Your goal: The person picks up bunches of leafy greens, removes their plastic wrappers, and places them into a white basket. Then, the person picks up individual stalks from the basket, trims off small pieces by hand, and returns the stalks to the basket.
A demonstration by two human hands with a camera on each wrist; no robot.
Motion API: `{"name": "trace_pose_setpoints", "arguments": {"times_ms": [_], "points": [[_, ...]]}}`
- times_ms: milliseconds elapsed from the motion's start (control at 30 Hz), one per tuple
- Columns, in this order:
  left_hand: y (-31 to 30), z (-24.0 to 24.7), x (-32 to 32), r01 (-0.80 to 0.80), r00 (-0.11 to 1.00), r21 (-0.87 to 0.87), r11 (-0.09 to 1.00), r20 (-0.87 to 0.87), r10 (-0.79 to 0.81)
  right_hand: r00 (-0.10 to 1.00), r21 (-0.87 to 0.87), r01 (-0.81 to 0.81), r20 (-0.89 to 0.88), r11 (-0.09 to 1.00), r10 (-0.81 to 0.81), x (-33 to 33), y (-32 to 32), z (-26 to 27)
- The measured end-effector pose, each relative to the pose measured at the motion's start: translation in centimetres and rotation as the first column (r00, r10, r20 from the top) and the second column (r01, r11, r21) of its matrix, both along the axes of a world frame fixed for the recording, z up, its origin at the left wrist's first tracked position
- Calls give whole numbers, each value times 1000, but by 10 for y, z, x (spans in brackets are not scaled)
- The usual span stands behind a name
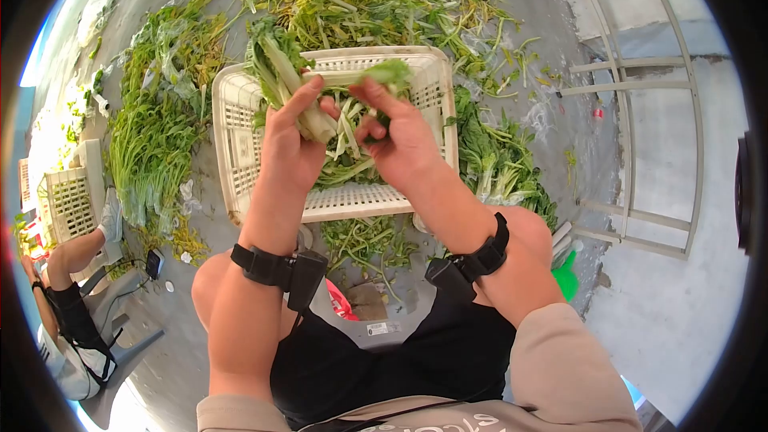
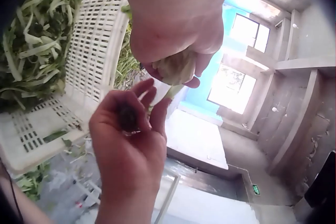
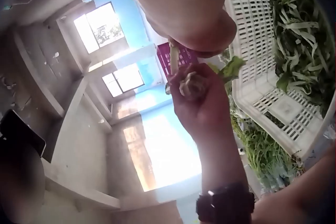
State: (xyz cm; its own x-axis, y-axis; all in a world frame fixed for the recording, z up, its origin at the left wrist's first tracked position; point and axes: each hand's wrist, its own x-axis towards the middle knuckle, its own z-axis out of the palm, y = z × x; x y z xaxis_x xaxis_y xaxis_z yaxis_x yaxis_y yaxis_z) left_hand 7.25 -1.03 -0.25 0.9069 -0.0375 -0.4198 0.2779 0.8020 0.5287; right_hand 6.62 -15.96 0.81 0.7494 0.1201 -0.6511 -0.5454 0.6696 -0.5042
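My left hand [image 1: 298, 140] grips a head of leafy greens [image 1: 276, 68], with its leaves pointing away and its pale cut base [image 3: 192, 87] toward me. A single leaf stalk [image 1: 340, 78] lies crosswise between the hands, its green leaf [image 1: 390, 74] at the right. My right hand [image 1: 404, 140] pinches this stalk between thumb and finger. In the left wrist view, a dark round-ended thing [image 2: 127, 116] sits in the curled right fingers; I cannot tell what it is. Both hands are above a white plastic crate [image 1: 360, 206] of loose leaves and stalks [image 1: 348, 172].
Heaps of greens [image 1: 344, 0] lie on the floor beyond the crate, with more bunches [image 1: 160, 128] at its left and leafy heads [image 1: 504, 160] at its right. A metal frame [image 1: 624, 96] stands far right. Another person [image 1: 76, 288] sits at the left beside a crate [image 1: 70, 204].
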Motion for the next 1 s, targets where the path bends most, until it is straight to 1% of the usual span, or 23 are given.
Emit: {"name": "trace_pose_setpoints", "arguments": {"times_ms": [67,100,133,167,200,233,300,333,367,400,433,467,533,567,633,667,733,833,867,900,933,967,1000], "points": [[-4,0,-4,23,1000,-25,999,21,-23,989,112,123,62,986,-131,8,-5,3],[-6,-2,-4,53,999,10,999,4,-53,985,167,116,110,979,-136,10,-8,6],[-7,-1,-4,82,997,44,996,-15,-82,984,167,118,110,979,-138,12,-10,10],[-9,1,-4,83,996,45,996,-15,-83,980,77,116,154,990,-126,14,-11,14],[-12,4,-4,117,993,159,980,-45,-111,974,-13,115,195,993,-110,15,-14,15],[-13,6,-3,151,988,269,951,-78,-135,975,-13,114,195,993,-109,18,-19,15],[-10,-2,-2,170,985,299,939,-90,-150,958,-188,59,287,980,-3,25,-31,14],[-9,-3,-2,192,981,329,925,-102,-167,958,-187,54,288,981,2,26,-32,18],[-8,-3,-2,187,981,330,925,-101,-163,945,-234,-4,316,972,80,27,-33,23],[-9,-3,-2,176,981,271,946,-127,-146,928,-282,-58,339,958,156,27,-33,26],[-9,-3,-2,163,979,211,964,-154,-132,906,-249,-128,365,960,216,27,-33,27],[-10,-2,-2,162,979,211,964,-154,-131,906,-249,-129,365,960,216,25,-32,27],[-13,2,-1,183,980,149,972,-107,-168,890,-206,-227,352,952,289,20,-27,28],[-16,6,-2,184,980,149,972,-108,-169,872,-220,-259,366,941,325,18,-25,27],[-21,15,-3,230,973,176,957,-28,-228,860,-232,-271,378,934,343,16,-20,24],[-20,15,-3,231,973,175,957,-29,-230,846,-244,-285,390,927,363,16,-18,22],[-20,13,-4,302,953,185,935,-66,-295,843,-264,-288,387,920,375,16,-16,18],[-21,11,-6,309,951,235,921,-94,-295,822,-313,-318,380,895,424,15,-13,19],[-21,10,-5,308,951,235,922,-94,-294,807,-389,-305,379,869,453,16,-13,19],[-21,7,-5,291,957,281,915,-99,-274,792,-462,-290,375,838,481,17,-12,18],[-21,6,-4,274,962,326,905,-103,-254,792,-462,-291,375,838,482,18,-12,18],[-21,5,-5,273,962,326,905,-103,-254,763,-555,-253,389,792,516,19,-11,18],[-21,4,-6,281,960,364,888,-96,-264,734,-641,-208,398,739,551,19,-11,18]]}}
